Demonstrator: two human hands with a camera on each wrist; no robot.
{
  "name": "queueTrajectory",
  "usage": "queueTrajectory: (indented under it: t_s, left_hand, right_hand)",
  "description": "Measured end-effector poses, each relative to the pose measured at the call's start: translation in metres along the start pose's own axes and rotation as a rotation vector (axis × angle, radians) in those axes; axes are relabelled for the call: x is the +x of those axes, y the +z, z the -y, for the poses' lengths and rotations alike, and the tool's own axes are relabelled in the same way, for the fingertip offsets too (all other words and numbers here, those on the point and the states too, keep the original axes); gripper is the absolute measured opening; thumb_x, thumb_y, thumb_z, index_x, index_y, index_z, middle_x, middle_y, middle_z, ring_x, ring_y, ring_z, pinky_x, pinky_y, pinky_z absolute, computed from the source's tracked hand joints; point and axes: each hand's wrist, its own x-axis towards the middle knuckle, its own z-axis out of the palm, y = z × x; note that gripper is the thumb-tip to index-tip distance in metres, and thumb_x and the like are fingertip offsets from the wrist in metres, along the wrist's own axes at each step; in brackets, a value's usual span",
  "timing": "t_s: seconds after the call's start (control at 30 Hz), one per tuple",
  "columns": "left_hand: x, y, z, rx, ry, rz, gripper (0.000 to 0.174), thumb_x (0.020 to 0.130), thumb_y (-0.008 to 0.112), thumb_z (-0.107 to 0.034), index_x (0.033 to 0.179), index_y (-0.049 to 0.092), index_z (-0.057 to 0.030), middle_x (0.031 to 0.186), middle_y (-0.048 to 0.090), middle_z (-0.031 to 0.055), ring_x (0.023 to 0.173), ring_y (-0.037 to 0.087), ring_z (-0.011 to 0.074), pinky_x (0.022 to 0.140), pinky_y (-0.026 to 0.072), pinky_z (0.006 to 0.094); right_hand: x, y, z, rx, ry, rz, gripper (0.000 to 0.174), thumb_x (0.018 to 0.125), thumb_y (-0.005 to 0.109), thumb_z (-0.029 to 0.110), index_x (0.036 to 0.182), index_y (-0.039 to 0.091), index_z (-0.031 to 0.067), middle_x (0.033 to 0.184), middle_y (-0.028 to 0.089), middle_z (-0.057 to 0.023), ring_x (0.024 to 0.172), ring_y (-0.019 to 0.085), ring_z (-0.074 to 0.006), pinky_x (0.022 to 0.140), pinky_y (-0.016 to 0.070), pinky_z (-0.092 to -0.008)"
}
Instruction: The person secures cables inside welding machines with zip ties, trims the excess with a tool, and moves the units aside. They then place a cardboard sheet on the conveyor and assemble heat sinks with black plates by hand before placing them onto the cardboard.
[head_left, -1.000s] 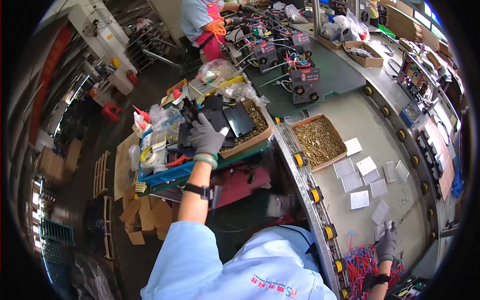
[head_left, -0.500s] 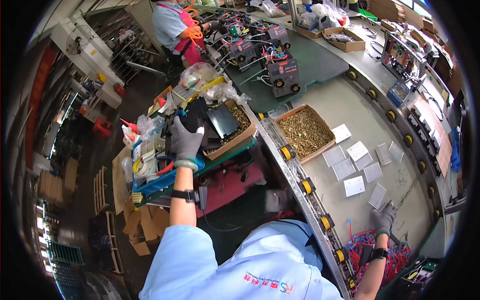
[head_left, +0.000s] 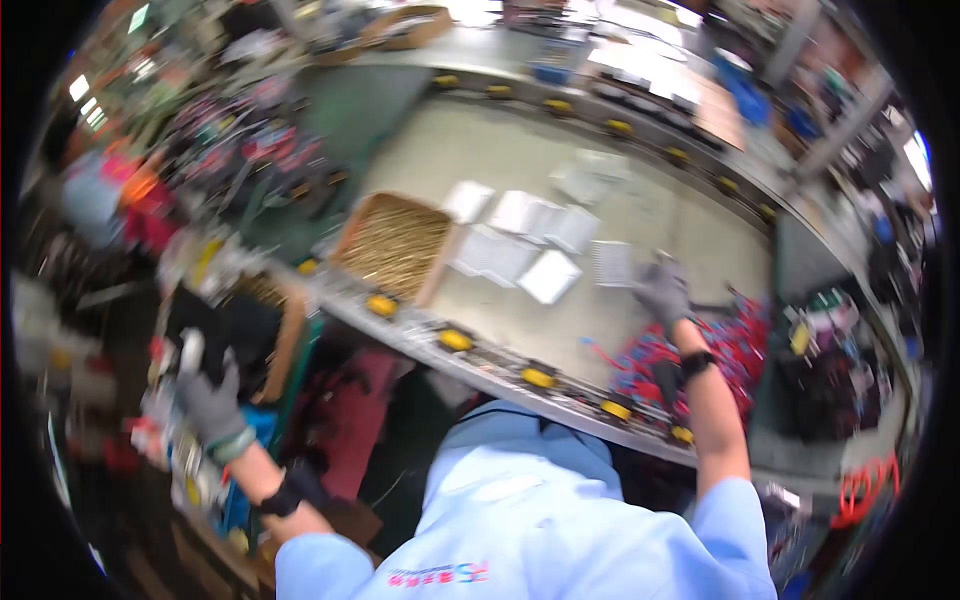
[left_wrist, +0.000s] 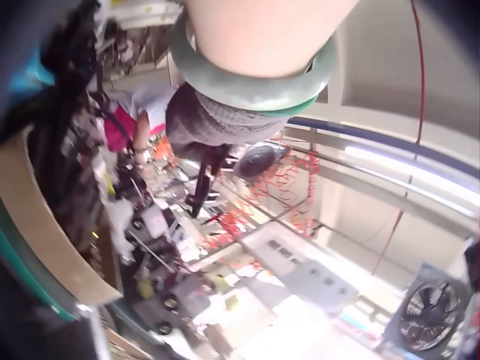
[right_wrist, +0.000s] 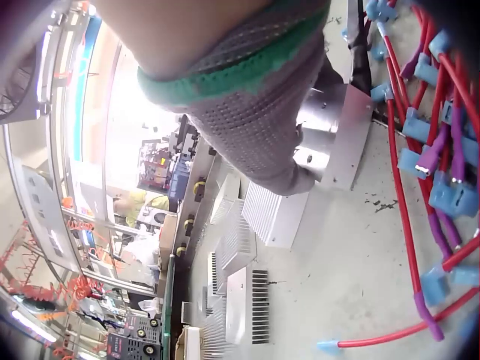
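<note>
In the head view my gloved left hand point(head_left: 212, 402) is over the parts bins on the left, beside a dark stack of black plastic parts point(head_left: 245, 325). From the left wrist, a slim black plastic part point(left_wrist: 201, 184) juts out of the fingers of the glove point(left_wrist: 217, 124), which hold it. My gloved right hand point(head_left: 662, 290) is low over the bench at right. In the right wrist view its fingers grip a shiny aluminium heat sink point(right_wrist: 349, 139), tilted up from the bench. A finned heat sink point(right_wrist: 274, 214) lies right by the fingertips.
Several heat sinks point(head_left: 548, 276) lie on the pale bench beside a cardboard box point(head_left: 440, 270) of brass-coloured pieces. Red wires with blue connectors point(head_left: 640, 370) are heaped near my right forearm. A roller rail point(head_left: 480, 352) edges the bench. Another person point(head_left: 95, 200) stands at far left.
The head view has swung right and is blurred, so the bench is now central. My left hand stays at the black parts; my right hand stays by the heat sinks and wires.
</note>
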Motion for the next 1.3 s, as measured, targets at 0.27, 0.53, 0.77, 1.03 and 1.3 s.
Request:
queueTrajectory:
  t_s: [0.27,0.53,0.77,1.03,1.3]
  left_hand:
    - [-0.059,0.258,-0.200,-1.411,-0.955,0.772,0.039,0.090,0.052,-0.015,0.126,0.052,0.0004,0.116,0.061,0.0101,0.107,0.062,0.0210,0.100,0.0482,0.0376]
    - [-0.104,0.320,-0.276,-1.776,-0.964,1.184,0.052,0.099,0.040,-0.033,0.144,0.034,-0.0058,0.136,0.049,0.0137,0.123,0.051,0.0257,0.104,0.0424,0.0433]
    - [-0.130,0.325,-0.263,-1.465,-1.009,1.183,0.073,0.094,0.029,-0.070,0.134,0.048,-0.0119,0.115,0.059,0.0112,0.099,0.058,0.0226,0.082,0.0499,0.0430]
    - [-0.133,0.344,-0.259,-1.801,-1.407,1.155,0.072,0.096,0.037,-0.059,0.142,0.032,-0.0040,0.139,0.040,0.0226,0.131,0.043,0.0393,0.109,0.0380,0.0587]
    - [-0.132,0.343,-0.255,-1.847,-1.534,1.205,0.061,0.098,0.035,-0.046,0.139,0.032,-0.0011,0.137,0.041,0.0240,0.128,0.046,0.0394,0.109,0.0399,0.0569]
  right_hand:
    - [-0.088,-0.054,0.057,0.576,-0.611,-0.331,0.082,0.066,0.077,0.011,0.138,0.041,0.0014,0.121,0.055,-0.0201,0.106,0.061,-0.0344,0.090,0.0510,-0.0395]
    - [-0.146,-0.064,0.073,0.350,-0.863,-0.631,0.085,0.058,0.079,0.007,0.136,0.045,0.0053,0.120,0.055,-0.0183,0.098,0.062,-0.0346,0.081,0.0534,-0.0402]
    - [-0.127,-0.066,0.085,0.636,-0.297,-0.204,0.057,0.069,0.076,0.036,0.113,0.061,0.0024,0.106,0.059,-0.0159,0.092,0.064,-0.0263,0.080,0.0527,-0.0349]
    - [-0.105,-0.041,0.082,0.293,-0.120,0.082,0.071,0.076,0.061,0.063,0.103,0.064,-0.0026,0.099,0.066,-0.0239,0.098,0.065,-0.0370,0.088,0.0490,-0.0425]
    - [-0.104,-0.058,0.069,0.277,-0.283,0.336,0.077,0.083,0.057,0.061,0.128,0.056,-0.0020,0.118,0.062,-0.0252,0.110,0.061,-0.0358,0.095,0.0456,-0.0390]
